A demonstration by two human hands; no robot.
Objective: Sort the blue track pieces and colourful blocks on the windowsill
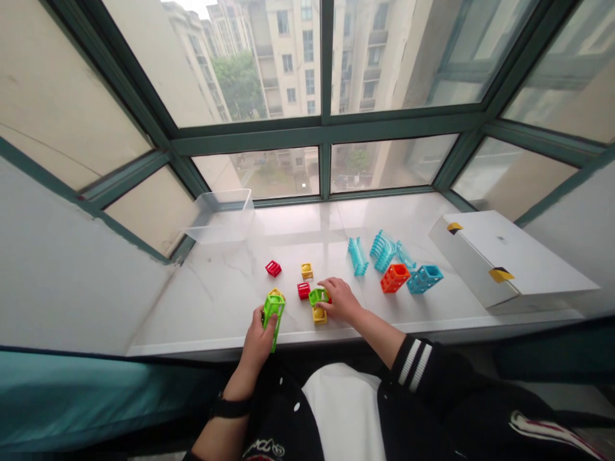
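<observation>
plastic, hollow and ribbed, the green lattice piece [273, 308] looks light and stiff, with slick bars that would slide under a loose hold. its long outer ribs seem the safest place to take it, since thin cross-bars might flex or snap if squeezed hard. the left hand [258, 342] has its grip closed round the lower part of this piece, fingers wrapped on one side and thumb on the other, and holds it upright at the near edge of the sill [225, 291]. the right hand [340, 299] lies curled just beside it, fingertips touching a small green block [317, 296]. whether that grip pinches the block or only rests on it, i cannot tell. a yellow block [319, 315] sits right under it, and a red block [303, 291] touches its left side.
</observation>
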